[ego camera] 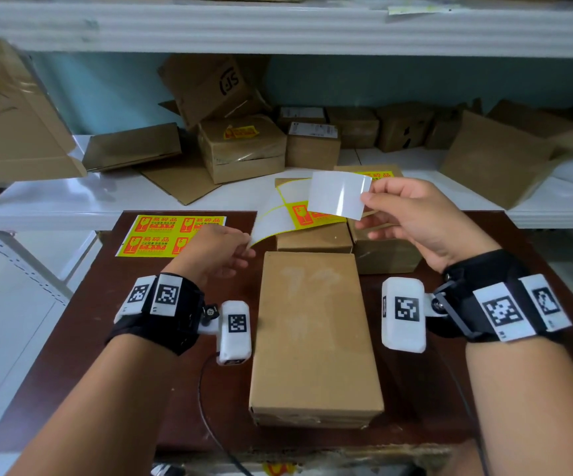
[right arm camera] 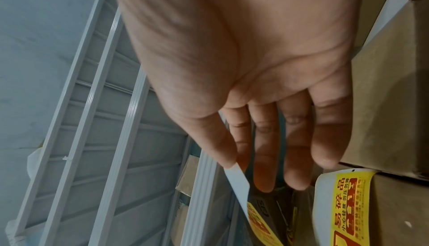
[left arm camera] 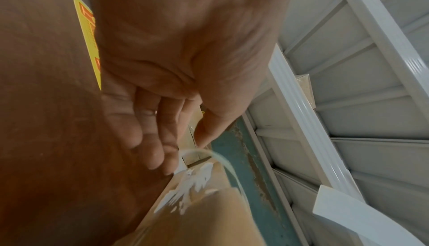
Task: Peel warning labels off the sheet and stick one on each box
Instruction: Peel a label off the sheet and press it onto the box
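My right hand point(ego camera: 367, 197) pinches a peeled warning label point(ego camera: 338, 195) by its corner, white back facing me, above the boxes. The right wrist view shows my thumb and forefinger point(right arm camera: 234, 163) on that label point(right arm camera: 239, 182), its yellow print lower down. My left hand point(ego camera: 244, 245) pinches the curled backing sheet point(ego camera: 278, 214), mostly white with one yellow label left on it. The sheet's edge point(left arm camera: 209, 153) shows at my left fingertips point(left arm camera: 185, 151). A large plain box point(ego camera: 312, 338) lies below both hands. Behind it stand a small box point(ego camera: 312, 240) and a labelled box point(ego camera: 386, 255).
A full yellow label sheet point(ego camera: 171, 235) lies at the far left of the brown table point(ego camera: 106, 321). The white shelf point(ego camera: 72, 201) behind holds several cardboard boxes, one point(ego camera: 244, 146) bearing a yellow label. Another shelf runs overhead.
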A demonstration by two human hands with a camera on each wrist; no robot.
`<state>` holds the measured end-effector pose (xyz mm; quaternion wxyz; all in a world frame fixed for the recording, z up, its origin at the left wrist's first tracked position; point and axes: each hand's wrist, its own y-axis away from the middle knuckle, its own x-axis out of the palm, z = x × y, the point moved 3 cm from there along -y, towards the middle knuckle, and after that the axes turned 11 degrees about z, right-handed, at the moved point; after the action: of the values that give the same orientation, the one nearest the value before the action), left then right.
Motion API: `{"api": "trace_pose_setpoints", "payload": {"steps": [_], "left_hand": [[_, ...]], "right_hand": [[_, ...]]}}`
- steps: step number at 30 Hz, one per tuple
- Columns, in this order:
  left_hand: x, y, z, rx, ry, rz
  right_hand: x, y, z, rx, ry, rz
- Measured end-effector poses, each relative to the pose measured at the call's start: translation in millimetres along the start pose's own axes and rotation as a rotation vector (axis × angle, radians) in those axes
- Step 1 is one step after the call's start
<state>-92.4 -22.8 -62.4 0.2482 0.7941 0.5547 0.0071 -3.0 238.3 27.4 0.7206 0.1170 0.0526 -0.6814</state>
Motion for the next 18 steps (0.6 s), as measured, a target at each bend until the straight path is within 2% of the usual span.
{"api": "trace_pose_setpoints", "payload": {"steps": [5, 7, 9, 12, 15, 18], "left_hand": [[-7, 2, -1, -0.085, -0.122, -0.02], [-13, 5, -2, -0.079, -0.187, -0.036], [-18, 12, -10, 0.009, -0.209, -0.073], [-16, 31, -38, 0.236, -0.154, -0.06], [0, 57, -63, 0.395, 0.015, 0.133], [14, 70, -71, 0.451, 0.01, 0.256]], "right_hand": [[4, -1, 1, -0.002, 0.017, 0.005], [5, -1, 1, -0.002, 0.031, 0.0], [6, -1, 2, -0.003, 0.051, -0.004], [10, -1, 4, -0.012, 0.071, -0.005], [18, -1, 8, -0.021, 0.071, -0.001], [24, -2, 9, -0.032, 0.077, 0.012]]}}
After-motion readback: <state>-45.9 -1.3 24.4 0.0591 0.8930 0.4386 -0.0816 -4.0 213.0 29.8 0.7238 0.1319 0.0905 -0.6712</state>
